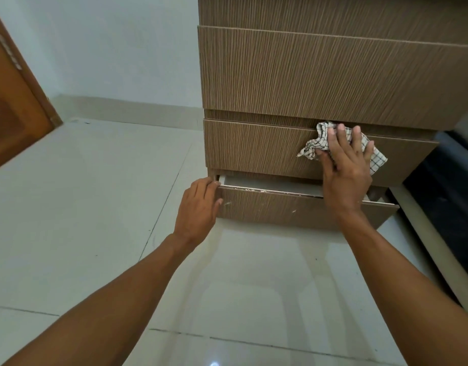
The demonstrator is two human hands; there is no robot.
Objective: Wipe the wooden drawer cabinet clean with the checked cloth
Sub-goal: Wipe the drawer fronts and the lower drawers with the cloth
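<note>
The wooden drawer cabinet (306, 75) fills the upper right, with ribbed brown drawer fronts. Its bottom drawer (280, 207) is pulled out a little, and white specks show on its top edge and front. My right hand (346, 167) lies flat on the white checked cloth (317, 141), pressing it against the second drawer front from the bottom (254, 146). My left hand (198, 207) grips the left corner of the open bottom drawer, with the fingers curled over its edge.
A pale tiled floor (95, 207) spreads out in front of the cabinet. An orange-brown wooden door (13, 101) stands at the left by a white wall (108, 48). A dark object (449, 194) sits to the right of the cabinet, behind a pale ledge.
</note>
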